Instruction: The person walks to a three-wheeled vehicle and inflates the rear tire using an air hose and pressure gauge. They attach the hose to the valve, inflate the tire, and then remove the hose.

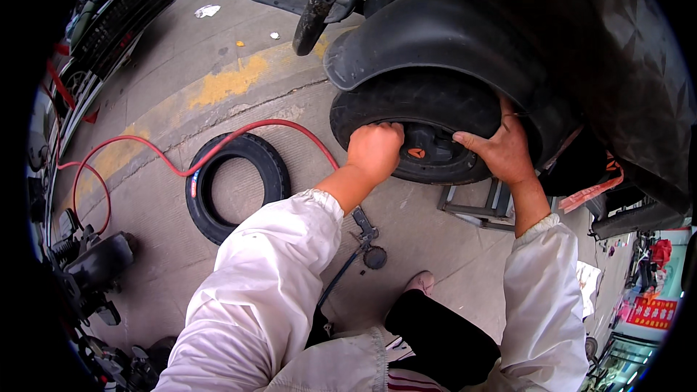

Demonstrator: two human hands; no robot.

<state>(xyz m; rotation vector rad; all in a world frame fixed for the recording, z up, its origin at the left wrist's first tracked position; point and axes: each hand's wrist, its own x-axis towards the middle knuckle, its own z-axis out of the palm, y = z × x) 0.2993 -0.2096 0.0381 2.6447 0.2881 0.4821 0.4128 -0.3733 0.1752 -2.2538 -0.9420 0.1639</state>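
A black rubber tire (419,98) sits around a dark wheel hub (422,144) with an orange emblem, below a black plastic fender (435,32). My left hand (375,149) is curled into a fist at the tire's inner edge, left of the hub; its fingertips are hidden. On the right, my right hand (503,147) wraps the tire, with the thumb pointing toward the hub and the fingers partly hidden under the fender. Beneath my left forearm, a tire inflator gun (367,234) with a round gauge lies on the ground.
A loose tire (277,169) lies flat at left, crossed by a red air hose (245,129). A metal stand (482,204) is under the vehicle near the wheel. Parked vehicles (120,22) line the far left. My shoe (422,282) rests on the concrete.
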